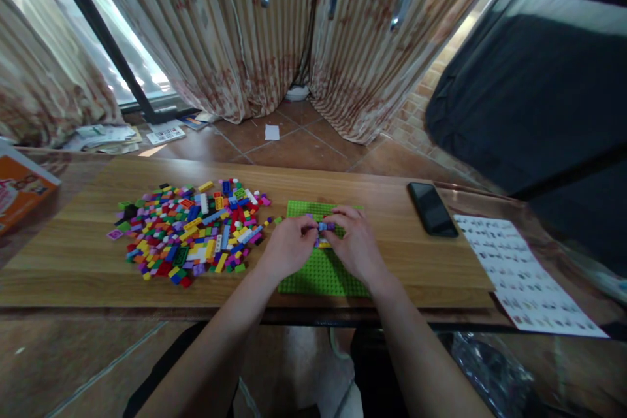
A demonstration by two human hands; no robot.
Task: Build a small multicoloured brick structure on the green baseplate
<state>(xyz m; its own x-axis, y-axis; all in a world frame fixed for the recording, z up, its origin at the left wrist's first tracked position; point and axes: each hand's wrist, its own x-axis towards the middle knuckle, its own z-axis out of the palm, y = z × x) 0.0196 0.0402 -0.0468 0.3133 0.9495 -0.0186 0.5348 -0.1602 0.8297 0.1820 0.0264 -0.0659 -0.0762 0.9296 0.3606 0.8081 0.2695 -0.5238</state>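
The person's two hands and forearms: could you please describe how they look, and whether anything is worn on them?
The left hand and right hand are bare, without gloves. The left forearm and right forearm show no sleeves within the picture. No watch, bracelet or cable is visible; small details, such as rings, cannot be made out.

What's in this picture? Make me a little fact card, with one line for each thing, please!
left hand: fingers close around small purple-blue bricks
right hand: fingers at the same bricks; exact grip partly hidden
baseplate: green, studded, under the hands
brick pile: many colours, left of the baseplate
phone: black, right of the baseplate, screen dark
printed sheet: white, far right, print too small to read
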